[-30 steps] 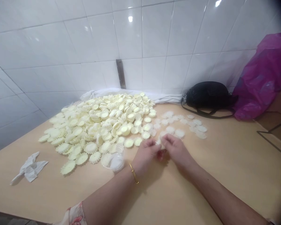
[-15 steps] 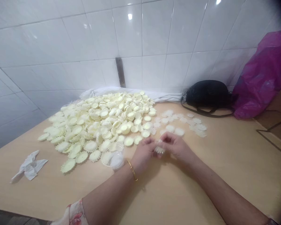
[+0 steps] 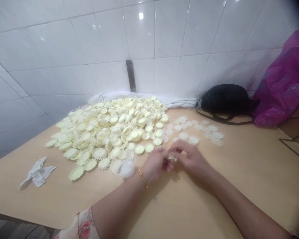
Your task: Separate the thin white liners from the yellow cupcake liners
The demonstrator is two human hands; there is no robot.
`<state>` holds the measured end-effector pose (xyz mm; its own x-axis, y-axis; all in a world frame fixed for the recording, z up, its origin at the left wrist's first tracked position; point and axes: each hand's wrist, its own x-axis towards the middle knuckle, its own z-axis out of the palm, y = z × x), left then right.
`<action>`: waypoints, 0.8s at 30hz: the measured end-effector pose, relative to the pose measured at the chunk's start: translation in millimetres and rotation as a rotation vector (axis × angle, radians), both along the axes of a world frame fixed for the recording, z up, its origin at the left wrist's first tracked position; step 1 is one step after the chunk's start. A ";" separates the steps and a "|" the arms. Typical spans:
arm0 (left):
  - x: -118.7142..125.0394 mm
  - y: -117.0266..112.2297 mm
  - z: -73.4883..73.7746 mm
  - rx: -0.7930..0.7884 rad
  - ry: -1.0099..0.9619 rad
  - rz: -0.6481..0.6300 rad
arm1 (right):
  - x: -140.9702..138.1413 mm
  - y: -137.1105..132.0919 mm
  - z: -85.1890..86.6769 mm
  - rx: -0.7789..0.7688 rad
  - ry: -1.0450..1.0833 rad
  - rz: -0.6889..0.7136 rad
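I have a white tiled wall (image 3: 169,39) across the back of my feed, and below it a tan table (image 3: 251,159), both sitting slightly further right in view than half a second ago, which I put down to a small turn of the head. A broad pile of pale yellow, scalloped-edged cups (image 3: 109,126) covers the left half, unchanged. At far right slumps a pink plastic bag (image 3: 284,86), with a black bag (image 3: 225,99) beside it against the wall.

The two bare hands meet in front of the pile, the left hand (image 3: 155,164) with a bangle (image 3: 143,178) at its wrist, the right hand (image 3: 189,156) opposite. Crumpled white tissue (image 3: 38,172) lies well apart at left. A clear tub (image 3: 114,169) with something white in it stands just beyond the left forearm, and thin whitish discs (image 3: 183,135) are scattered beyond the right hand.

Smallest is the pale piece (image 3: 172,156), up between the fingertips of both hands, which I read as closed on it. Its fluted side showed plainly half a second ago; now I get only a blurred sliver. To me that suggests it is being turned between the fingers, so the handling remains under way and nothing has been set down.
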<state>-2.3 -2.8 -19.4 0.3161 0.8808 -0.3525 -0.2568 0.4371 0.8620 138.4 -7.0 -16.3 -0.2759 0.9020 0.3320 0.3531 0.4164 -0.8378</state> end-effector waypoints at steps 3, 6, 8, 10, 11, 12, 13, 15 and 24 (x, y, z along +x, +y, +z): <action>0.9 -0.4 0.1 -0.016 -0.001 0.015 | 0.3 0.1 1.1 0.060 0.046 -0.053; 2.0 -0.9 -0.4 -0.011 0.019 0.039 | 0.2 1.7 2.5 -0.035 0.210 -0.083; 2.2 -1.0 -1.6 0.024 0.042 0.042 | -0.1 3.4 4.5 -0.108 0.307 -0.115; 2.0 -1.1 -3.1 0.064 0.079 0.061 | 0.9 6.1 7.3 -0.137 0.394 -0.208; 1.9 -1.3 -3.9 0.078 0.099 0.071 | 2.6 8.0 8.6 -0.134 0.440 -0.269; 1.8 -1.6 -4.4 0.082 0.114 0.078 | 5.6 10.3 9.5 -0.124 0.479 -0.336; 1.9 -2.0 -4.7 0.080 0.122 0.076 | 9.9 13.1 9.8 -0.117 0.493 -0.396; 2.3 -3.2 -4.5 0.072 0.120 0.034 | 22.1 19.7 8.1 -0.121 0.417 -0.478; 1.7 -2.9 -8.4 0.132 0.152 -0.036 | 48.3 25.3 6.8 -0.070 0.031 -0.643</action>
<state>-0.6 -5.7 -27.8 0.2999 0.9118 -0.2804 -0.1061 0.3240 0.9401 186.7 18.3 -9.5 0.3358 0.9038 0.2654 0.4887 0.0737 -0.8693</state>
